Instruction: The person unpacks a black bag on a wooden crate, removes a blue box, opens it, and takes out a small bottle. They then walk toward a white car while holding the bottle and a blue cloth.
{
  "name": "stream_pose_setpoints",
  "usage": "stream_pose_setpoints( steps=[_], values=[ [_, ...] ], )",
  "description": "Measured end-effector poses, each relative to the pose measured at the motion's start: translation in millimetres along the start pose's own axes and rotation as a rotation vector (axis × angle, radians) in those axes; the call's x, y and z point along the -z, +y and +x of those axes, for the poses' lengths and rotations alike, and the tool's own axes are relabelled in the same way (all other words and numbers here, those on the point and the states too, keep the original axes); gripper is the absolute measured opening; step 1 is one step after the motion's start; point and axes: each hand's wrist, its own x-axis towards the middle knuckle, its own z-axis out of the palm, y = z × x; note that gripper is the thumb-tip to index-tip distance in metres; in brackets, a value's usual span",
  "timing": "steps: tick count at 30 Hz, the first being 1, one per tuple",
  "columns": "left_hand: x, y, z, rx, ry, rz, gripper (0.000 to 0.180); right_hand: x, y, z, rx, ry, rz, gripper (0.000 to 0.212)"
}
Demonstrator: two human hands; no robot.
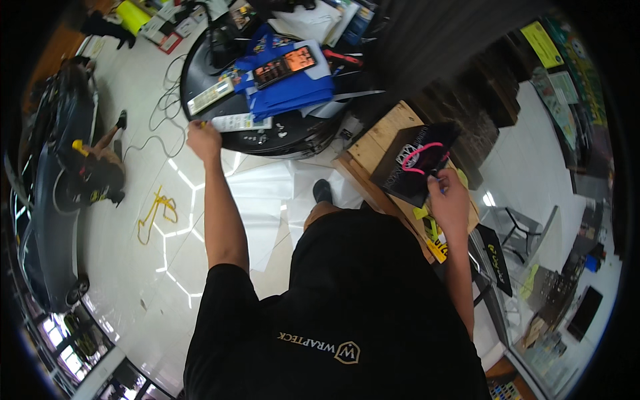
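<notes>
Black bag (413,163), right fingers (437,188) at its edge

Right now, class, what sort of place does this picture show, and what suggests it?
Probably a car workshop or detailing shop: a dark car stands at left, a person is low beside it, and a cluttered round black table stands ahead.

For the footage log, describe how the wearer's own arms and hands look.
The left hand and right hand are ungloved, with no watch visible. Short black sleeves leave the forearms bare; the black shirt bears a gold-and-white emblem.
</notes>
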Motion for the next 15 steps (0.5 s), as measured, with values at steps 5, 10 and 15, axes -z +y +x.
stream_pose_setpoints(
  steps=[5,10,15],
  values=[
    [37.2,36.5,-25.9,-0.117,0.364,-0.450,0.031,20.9,-11.7,-16.3,0.009,0.135,-0.084,0.029],
    [110.3,220.7,-165.8,-0.221,-0.335,-1.089,0.037,41.1,-46.6,-36.4,-0.140,-0.413,0.969,0.034],
    [116.0,297.5,-277.8,-1.096,-0.837,-1.026,0.057,25.5,-31.7,-44.0,-0.453,-0.490,1.170,0.035]
  ],
)
